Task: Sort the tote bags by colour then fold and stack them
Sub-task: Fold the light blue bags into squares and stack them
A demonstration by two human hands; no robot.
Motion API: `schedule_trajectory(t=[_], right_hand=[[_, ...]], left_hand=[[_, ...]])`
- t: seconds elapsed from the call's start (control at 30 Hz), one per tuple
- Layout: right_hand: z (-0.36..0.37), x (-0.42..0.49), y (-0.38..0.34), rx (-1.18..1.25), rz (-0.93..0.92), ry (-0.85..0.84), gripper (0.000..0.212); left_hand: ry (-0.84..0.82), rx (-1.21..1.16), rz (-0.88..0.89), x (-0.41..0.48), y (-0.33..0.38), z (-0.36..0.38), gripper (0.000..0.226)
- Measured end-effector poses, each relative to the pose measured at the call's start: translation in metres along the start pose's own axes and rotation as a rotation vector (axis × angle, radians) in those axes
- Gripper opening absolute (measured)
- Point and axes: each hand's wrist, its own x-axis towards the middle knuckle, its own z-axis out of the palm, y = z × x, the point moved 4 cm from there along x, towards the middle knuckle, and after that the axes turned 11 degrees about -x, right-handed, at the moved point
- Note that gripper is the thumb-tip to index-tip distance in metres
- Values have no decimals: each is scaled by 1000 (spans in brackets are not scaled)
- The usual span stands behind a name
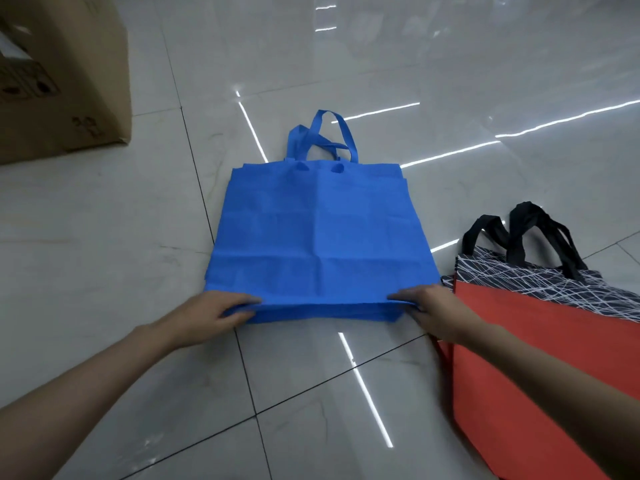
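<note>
The left hand (211, 311) and right hand (438, 313) each pinch a near corner of the blue tote bags (318, 237) lying between them; lift both corners evenly, so the fold stays straight.

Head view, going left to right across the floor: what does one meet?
Cardboard box → left hand → blue tote bags → right hand → red tote bag. The patterned bag overlaps the red one, so it is left out.
</note>
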Motion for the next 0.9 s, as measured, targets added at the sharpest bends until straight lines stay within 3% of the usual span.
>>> schedule_trajectory(t=[0.07, 0.17, 0.2, 0.33, 0.43, 0.5, 0.57, 0.67, 0.8, 0.9], right_hand=[[-13, -17, 12, 221, 93, 27, 24], [-27, -35, 25, 564, 221, 54, 71], [-32, -40, 25, 656, 255, 47, 72], [-51, -49, 16, 885, 293, 2, 35], [-51, -54, 24, 985, 371, 30, 60], [-52, -58, 27, 1028, 442, 67, 55], [-49, -63, 32, 1076, 468, 78, 56], [-41, -68, 37, 1144, 468, 18, 77], [-28, -72, 33, 1327, 390, -182, 80], [-4, -76, 27, 1319, 405, -308, 78]], left_hand=[[-16, -48, -34, -19, -14, -2, 43], [111, -200, -17, -40, -28, -6, 59], [163, -236, -7, -42, -29, -7, 59], [235, -408, 0, -31, -8, -12, 32], [202, -683, -115, -30, 13, -13, 48], [175, -805, -196, -33, 21, -7, 62], [169, -773, -259, -36, 22, 2, 40], [221, -698, -246, -38, 18, 8, 9], [472, -752, -177, -43, 8, 4, 22], [499, -723, -211, -49, -10, 13, 26]])
